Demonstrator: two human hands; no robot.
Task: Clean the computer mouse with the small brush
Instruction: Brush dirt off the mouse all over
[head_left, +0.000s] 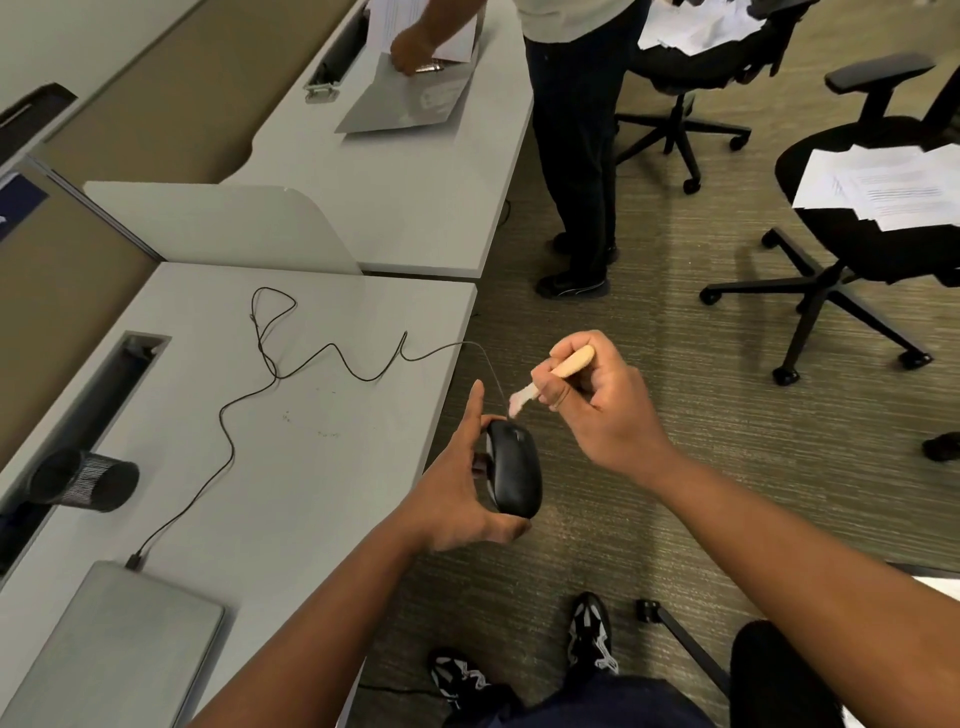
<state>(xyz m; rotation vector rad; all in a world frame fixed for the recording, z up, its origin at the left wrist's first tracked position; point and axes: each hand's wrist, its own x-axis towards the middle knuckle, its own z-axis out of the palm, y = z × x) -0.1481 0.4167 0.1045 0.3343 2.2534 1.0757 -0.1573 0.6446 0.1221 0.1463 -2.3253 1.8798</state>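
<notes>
Left hand fingers wrapped around black mouse, thumb under near end, index finger straight up along far left side. Mouse held in air just off right edge of near table, tilted on its side, top facing right. Right hand fingers curled tight on small brush, wooden handle poking out above the knuckles, pale bristles pointing down-left, just above far end of mouse; contact unclear, bristles blurred. Thin black cable running from far end of mouse onto table, looping left, ending in plug at closed grey laptop at near left. Black mesh pen cup lying on its side at left of table, beside cable slot. Low white divider between near table and far table. Second person standing at far table, hand on papers there. Black office chairs on carpet at right, loose paper sheets on seat. Wearer's own sneakers at bottom.
</notes>
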